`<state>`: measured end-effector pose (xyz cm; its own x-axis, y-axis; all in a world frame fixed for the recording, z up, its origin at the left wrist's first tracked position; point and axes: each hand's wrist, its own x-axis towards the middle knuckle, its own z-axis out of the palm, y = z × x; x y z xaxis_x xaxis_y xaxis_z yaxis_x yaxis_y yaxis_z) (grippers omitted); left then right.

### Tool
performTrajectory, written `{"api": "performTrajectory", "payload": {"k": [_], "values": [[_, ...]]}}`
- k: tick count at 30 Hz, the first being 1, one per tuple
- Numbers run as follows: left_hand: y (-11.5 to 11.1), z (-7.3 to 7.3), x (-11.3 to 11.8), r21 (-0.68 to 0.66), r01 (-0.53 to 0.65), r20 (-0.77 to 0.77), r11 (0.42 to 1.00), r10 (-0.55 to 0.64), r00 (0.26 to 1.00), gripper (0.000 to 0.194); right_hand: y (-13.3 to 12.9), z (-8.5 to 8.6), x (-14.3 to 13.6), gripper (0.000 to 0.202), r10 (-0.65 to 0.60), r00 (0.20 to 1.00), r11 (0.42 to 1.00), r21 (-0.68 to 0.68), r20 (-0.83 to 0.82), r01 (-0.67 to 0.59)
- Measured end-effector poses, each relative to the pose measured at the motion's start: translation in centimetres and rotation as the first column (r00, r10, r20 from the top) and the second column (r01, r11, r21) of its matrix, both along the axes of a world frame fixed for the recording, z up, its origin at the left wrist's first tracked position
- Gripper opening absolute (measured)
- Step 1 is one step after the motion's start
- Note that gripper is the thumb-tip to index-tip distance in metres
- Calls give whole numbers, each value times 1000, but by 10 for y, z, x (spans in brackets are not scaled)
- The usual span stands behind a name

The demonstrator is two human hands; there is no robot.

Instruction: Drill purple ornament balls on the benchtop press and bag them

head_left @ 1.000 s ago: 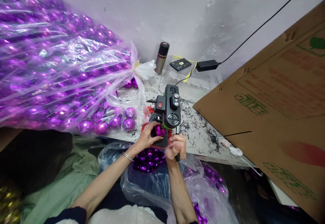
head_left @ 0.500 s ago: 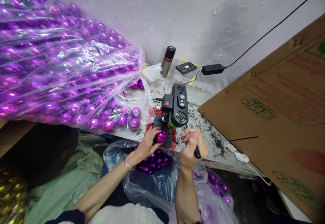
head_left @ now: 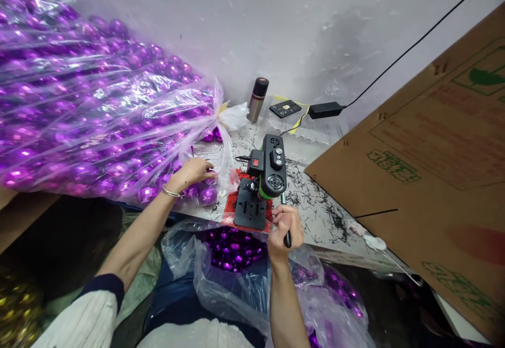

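Note:
At the mouth of the big clear bag, my left hand (head_left: 196, 171) has its fingers curved over a shiny purple ball, which they mostly hide. Just below it lies another loose purple ball (head_left: 207, 195). My right hand (head_left: 287, 226) is wrapped round the black-tipped lever handle (head_left: 288, 240) of a small black press machine (head_left: 273, 165). The machine's flat black base plate (head_left: 250, 212) bears no ball and rests on a red mat (head_left: 229, 209). Below the table edge, an opened clear bag holds several dark purple balls (head_left: 235, 252).
A large tied bag of purple balls (head_left: 98, 106) fills the left side. Behind the machine are a flask (head_left: 258, 100), a remote control (head_left: 284, 109) and a power adapter (head_left: 325, 110). A cardboard box (head_left: 426, 180) leans at the right. Black scraps (head_left: 333, 214) litter the white table.
My left hand has left the base plate and moved left to the loose balls. The ball it held there is gone from the plate. My right hand keeps hold of the lever handle.

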<state>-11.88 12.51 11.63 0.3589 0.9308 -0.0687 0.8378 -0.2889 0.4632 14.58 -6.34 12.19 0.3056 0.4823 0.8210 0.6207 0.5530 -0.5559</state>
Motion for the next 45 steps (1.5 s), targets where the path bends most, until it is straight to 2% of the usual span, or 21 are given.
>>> {"api": "performTrajectory", "payload": {"k": [3,5,7,9,11,13,15,17,19,21,24,26,29,33,35,37,40,42,45], "values": [[-1,-3,-3,-47,100,-136,994,-105,985,35,0,-1,-1,39,-13,1000,1000,6,-6,13],[-8,-6,0,-46,97,-148,994,-103,984,35,1,-1,-2,39,-32,999,999,10,-7,32],[-15,-5,3,-59,51,-54,997,-55,997,41,2,-1,-2,40,-41,999,999,14,3,41],[-21,1,4,-88,-21,167,996,36,985,56,2,-1,-1,40,-35,999,999,20,12,35],[-26,7,3,-146,-74,453,986,134,881,71,2,0,-1,41,-23,1000,1000,19,12,22],[-31,10,1,-232,-51,686,971,200,700,81,2,-1,-1,41,-20,1000,1000,16,0,20],[-35,7,-1,-307,16,814,952,254,522,83,1,-2,-1,40,-17,1000,1000,14,-12,17],[-37,0,-3,-372,90,869,924,313,383,83,1,-4,-1,39,-7,1000,1000,17,-22,7],[-37,-8,-3,-421,163,887,892,368,277,81,0,-5,-1,38,3,1000,1000,20,-27,-2],[-37,-14,-1,-457,219,886,862,420,194,76,-1,-5,0,38,2,1000,1000,13,-28,-2],[-38,-15,5,-521,207,853,828,509,112,67,-2,-5,1,39,-3,1000,1000,3,-17,3],[-42,-9,10,-551,173,834,816,544,92,60,-2,-5,1,39,-15,1000,1000,7,-1,15],[-58,7,19,-540,166,841,825,534,81,50,-1,-5,1,38,-32,999,999,23,14,32],[-96,27,31,-488,194,871,851,490,39,43,1,0,0,36,-26,999,999,23,-26,27],[-119,26,41,-479,209,875,853,482,38,42,1,5,-1,37,-32,999,999,5,-43,32],[-138,14,54,-497,232,866,836,496,68,46,1,12,-1,38,-41,998,999,-11,-53,41],[-155,-21,76,-544,217,839,811,531,121,56,1,20,-1,39,-46,998,999,-32,-47,44],[-154,-47,89,-543,135,837,829,523,158,62,1,23,-1,39,-37,999,999,-36,-34,36],[-143,-75,102,-445,-25,857,895,434,279,71,0,25,0,40,-21,1000,999,-28,-11,21]]}}
